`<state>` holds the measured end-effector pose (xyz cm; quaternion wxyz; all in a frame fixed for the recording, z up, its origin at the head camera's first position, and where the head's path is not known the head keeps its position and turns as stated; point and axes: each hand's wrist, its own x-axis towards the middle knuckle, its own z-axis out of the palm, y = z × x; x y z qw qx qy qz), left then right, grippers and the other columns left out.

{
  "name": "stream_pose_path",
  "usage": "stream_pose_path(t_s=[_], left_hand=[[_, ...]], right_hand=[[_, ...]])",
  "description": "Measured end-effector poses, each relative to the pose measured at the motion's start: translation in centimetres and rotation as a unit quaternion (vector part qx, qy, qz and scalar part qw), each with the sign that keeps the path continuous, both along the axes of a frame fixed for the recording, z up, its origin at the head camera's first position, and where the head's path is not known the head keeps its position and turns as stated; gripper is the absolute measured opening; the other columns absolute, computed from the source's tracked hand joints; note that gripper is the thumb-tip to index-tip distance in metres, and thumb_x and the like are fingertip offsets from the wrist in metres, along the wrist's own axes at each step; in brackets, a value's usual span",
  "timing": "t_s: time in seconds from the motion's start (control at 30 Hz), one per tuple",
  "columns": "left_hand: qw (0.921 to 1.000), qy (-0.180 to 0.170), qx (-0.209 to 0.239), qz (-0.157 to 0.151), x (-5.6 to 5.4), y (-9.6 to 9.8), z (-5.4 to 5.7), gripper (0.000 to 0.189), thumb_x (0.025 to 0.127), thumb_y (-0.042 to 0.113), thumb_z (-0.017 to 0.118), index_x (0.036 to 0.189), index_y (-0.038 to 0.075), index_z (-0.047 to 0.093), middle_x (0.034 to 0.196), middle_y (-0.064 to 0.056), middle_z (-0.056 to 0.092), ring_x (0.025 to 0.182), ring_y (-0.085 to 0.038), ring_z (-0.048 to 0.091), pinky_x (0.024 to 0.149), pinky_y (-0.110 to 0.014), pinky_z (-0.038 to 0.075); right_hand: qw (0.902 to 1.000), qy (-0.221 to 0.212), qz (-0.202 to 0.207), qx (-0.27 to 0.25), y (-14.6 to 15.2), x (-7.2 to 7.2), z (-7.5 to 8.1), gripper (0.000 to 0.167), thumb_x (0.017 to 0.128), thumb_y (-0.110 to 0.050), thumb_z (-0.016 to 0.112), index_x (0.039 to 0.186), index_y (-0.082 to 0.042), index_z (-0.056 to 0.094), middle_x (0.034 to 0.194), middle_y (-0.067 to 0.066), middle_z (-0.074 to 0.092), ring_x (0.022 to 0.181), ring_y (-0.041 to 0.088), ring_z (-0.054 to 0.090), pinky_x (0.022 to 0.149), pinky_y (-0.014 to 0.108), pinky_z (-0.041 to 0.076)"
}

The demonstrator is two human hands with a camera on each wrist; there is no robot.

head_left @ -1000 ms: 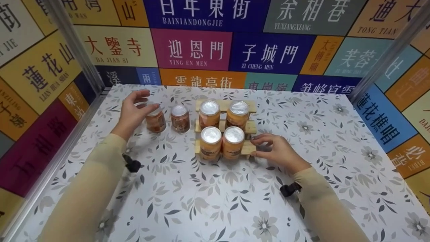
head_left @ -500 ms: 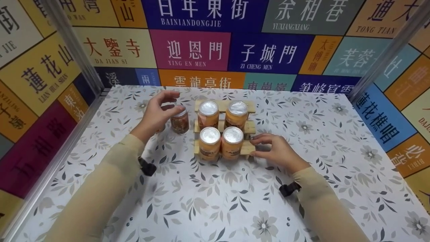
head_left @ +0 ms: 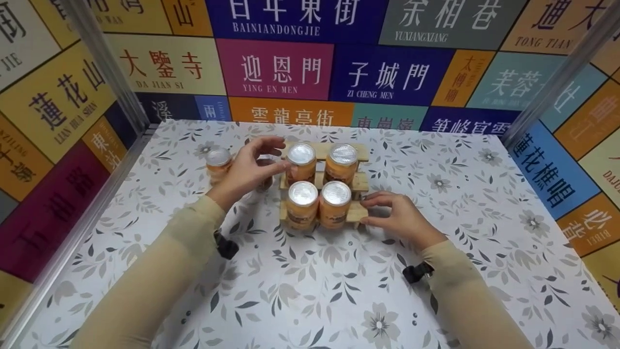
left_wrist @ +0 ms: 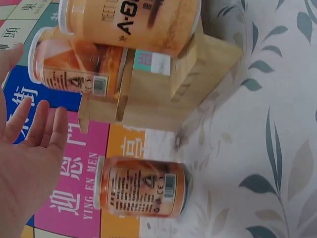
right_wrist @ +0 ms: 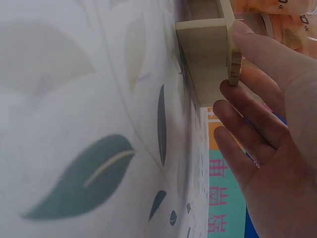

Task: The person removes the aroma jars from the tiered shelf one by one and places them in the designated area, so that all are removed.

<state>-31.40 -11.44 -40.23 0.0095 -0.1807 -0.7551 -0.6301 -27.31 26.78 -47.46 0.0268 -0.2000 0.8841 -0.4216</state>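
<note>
A stepped wooden rack [head_left: 361, 182] carries orange can-shaped jars with silver lids, two on the upper part and two on the lowest step. My left hand [head_left: 252, 167] hovers beside the upper left jar [head_left: 302, 169], its fingers spread and slightly bent. In the left wrist view, a gap separates those fingers from the jar [left_wrist: 74, 62] on the rack. My right hand [head_left: 402, 215] pinches the right end of the lowest step between thumb and fingers. The right wrist view has the thumb on the wooden step end [right_wrist: 233, 54] and a fingertip against its edge.
Left of the rack, one jar [head_left: 218, 162] stands on the flower-patterned table covering [head_left: 310, 291]. Another jar [left_wrist: 141, 188] stands closer to the rack, mostly hidden behind my left hand in the head view. Colourful sign-covered walls [head_left: 278, 70] rise behind and at both sides.
My left hand has moved right, from over the leftmost jar, past the second one, to the rack's upper left jar. My right hand stays at the step end; the jars have not moved.
</note>
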Motion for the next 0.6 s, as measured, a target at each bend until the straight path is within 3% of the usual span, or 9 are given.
stream_pose_path(t_s=[0.23,0.43,0.6], left_hand=[[0.9994,-0.013,0.003,-0.031,0.1,1.0,-0.3,0.063,0.085,0.021,0.086,0.140,0.008,0.057,0.136,-0.010,0.059,0.124,-0.028,0.058,0.109,-0.051,0.048],[0.9995,-0.018,-0.007,-0.024,-0.1,1.4,-0.2,0.066,0.084,0.023,0.087,0.141,0.010,0.058,0.136,-0.009,0.060,0.122,-0.026,0.058,0.108,-0.046,0.050],[0.9997,-0.021,-0.015,0.000,-0.3,1.8,-0.1,0.064,0.083,0.022,0.088,0.139,0.012,0.060,0.133,-0.008,0.062,0.117,-0.025,0.059,0.104,-0.043,0.051]], right_hand=[[0.9996,-0.020,-0.018,0.003,0.1,0.2,0.0,0.041,0.080,-0.025,0.091,0.117,-0.013,0.078,0.129,0.005,0.069,0.127,0.027,0.061,0.112,0.048,0.050],[0.9995,-0.025,-0.019,0.008,-0.1,0.1,0.4,0.040,0.081,-0.026,0.090,0.117,-0.015,0.078,0.129,0.004,0.068,0.125,0.026,0.062,0.111,0.048,0.050],[0.9994,-0.031,-0.015,0.008,-0.4,-0.1,0.4,0.043,0.081,-0.027,0.090,0.119,-0.014,0.077,0.132,0.005,0.067,0.127,0.027,0.061,0.111,0.047,0.051]])
